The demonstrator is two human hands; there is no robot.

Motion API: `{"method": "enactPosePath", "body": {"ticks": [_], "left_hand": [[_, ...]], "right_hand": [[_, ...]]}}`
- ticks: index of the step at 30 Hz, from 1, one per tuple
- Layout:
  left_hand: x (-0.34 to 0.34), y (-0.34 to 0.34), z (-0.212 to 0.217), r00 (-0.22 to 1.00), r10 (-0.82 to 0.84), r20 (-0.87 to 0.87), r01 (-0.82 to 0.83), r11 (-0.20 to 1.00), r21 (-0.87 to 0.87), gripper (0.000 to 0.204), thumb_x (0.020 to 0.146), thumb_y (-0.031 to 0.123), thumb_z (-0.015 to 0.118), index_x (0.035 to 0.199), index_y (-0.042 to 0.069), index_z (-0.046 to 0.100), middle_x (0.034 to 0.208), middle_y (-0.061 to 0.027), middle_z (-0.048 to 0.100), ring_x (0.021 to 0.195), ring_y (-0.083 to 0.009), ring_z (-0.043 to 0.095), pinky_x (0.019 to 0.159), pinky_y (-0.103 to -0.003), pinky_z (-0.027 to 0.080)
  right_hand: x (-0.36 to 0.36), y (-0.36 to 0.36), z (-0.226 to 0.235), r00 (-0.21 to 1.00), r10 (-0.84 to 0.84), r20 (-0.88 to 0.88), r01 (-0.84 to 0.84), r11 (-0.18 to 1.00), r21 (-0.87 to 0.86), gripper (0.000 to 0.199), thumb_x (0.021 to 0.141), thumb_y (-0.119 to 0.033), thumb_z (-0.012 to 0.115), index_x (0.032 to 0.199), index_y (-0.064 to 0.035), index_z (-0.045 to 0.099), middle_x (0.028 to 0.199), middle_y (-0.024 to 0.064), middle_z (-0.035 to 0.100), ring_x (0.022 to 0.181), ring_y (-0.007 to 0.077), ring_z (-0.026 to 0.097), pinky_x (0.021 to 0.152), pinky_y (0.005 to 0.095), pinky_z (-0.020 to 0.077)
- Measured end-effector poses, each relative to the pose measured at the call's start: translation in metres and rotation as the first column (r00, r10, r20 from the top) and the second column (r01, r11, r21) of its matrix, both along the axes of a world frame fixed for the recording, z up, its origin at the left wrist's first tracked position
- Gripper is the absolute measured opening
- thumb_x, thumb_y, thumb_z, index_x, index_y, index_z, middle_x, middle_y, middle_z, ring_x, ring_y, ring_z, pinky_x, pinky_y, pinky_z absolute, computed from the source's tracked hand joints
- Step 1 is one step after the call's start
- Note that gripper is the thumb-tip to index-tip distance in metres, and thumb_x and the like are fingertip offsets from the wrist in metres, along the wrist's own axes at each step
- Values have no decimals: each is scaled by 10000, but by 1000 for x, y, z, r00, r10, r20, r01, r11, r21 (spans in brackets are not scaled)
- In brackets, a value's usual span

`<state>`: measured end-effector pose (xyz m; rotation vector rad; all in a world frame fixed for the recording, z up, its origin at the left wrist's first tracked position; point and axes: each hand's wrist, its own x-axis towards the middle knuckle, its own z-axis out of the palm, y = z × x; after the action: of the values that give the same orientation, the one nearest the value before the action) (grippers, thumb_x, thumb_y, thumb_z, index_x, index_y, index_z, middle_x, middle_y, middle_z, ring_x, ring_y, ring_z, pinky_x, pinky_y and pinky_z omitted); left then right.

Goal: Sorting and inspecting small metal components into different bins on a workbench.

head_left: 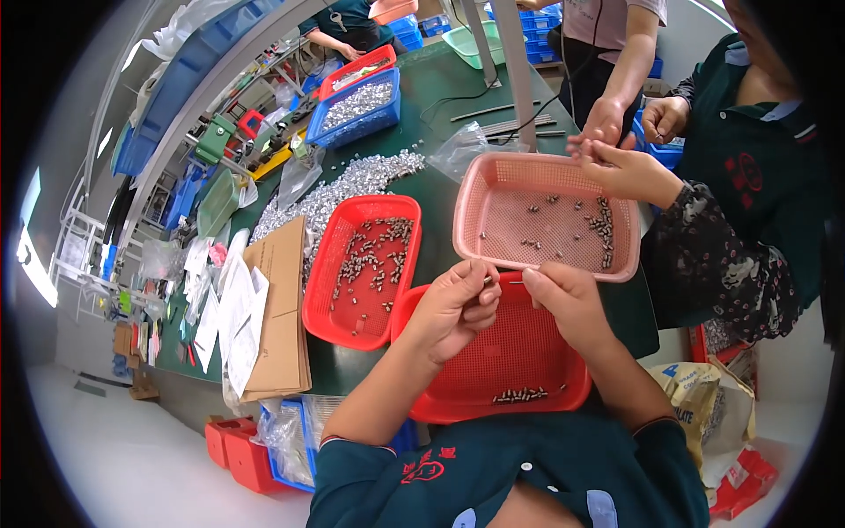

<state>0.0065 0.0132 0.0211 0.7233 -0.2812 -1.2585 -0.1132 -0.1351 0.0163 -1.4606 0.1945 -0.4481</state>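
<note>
My left hand is closed with its fingers curled, pinching a small metal part between thumb and forefinger. Beside it, my right hand pinches a thin metal pin that points toward the left hand; the two are a short gap apart. Both hands are above a red plastic basket close to my body. Several small metal fittings lie along its near side. A second red basket to the left and a pink basket beyond my hands hold more such fittings.
Loose silvery parts are heaped on the green table, near a blue bin full of them. Cardboard and papers lie at left. A co-worker's hands are over the pink basket; a metal post rises behind.
</note>
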Motion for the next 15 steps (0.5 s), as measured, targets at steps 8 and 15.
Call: {"method": "enactPosePath", "body": {"ticks": [8,15], "left_hand": [[-14,-2,0,995,100,-16,-99,994,45,117,914,172,545,944,60,560,787,-38,563,528,-53,379,458,-179,300],[-18,-4,3,992,117,39,-119,992,44,86,906,139,557,920,55,563,773,-50,575,508,-50,378,449,-174,293]], "right_hand": [[-2,0,2,999,15,35,-13,999,-49,299,910,-155,551,665,16,543,579,-16,477,554,35,415,485,225,341],[-3,3,7,998,-12,69,26,978,-208,269,884,-135,579,657,6,545,555,14,473,519,64,430,467,247,344]]}}
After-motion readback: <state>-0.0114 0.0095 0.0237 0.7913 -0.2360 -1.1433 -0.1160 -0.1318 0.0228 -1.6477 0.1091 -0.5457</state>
